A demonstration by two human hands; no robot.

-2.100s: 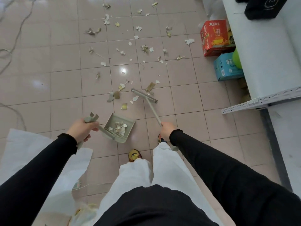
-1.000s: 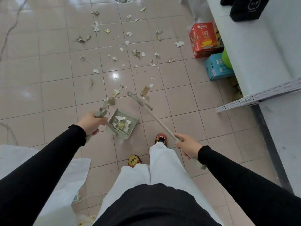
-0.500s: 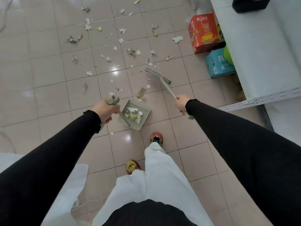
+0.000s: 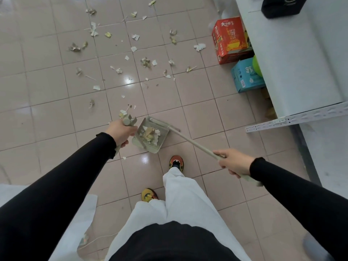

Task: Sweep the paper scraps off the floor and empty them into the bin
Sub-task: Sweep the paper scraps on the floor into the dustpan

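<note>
My left hand grips the upright handle of a grey-green dustpan that stands on the tiled floor just ahead of my feet. A small heap of paper scraps lies inside the pan. My right hand grips the long handle of a matching broom, whose narrow head rests at the pan's far rim. Many more white and yellowish paper scraps lie scattered over the tiles farther ahead. No bin is clearly in view.
A red carton and a blue carton stand on the floor at the right, against a white counter with a metal rail. A white sheet or bag lies at the lower left. My shoes are close behind the pan.
The broom head, out among the scraps ahead half a second ago, has been drawn back to the dustpan's mouth. My right hand pulled back toward me. The heap in the pan looks larger.
</note>
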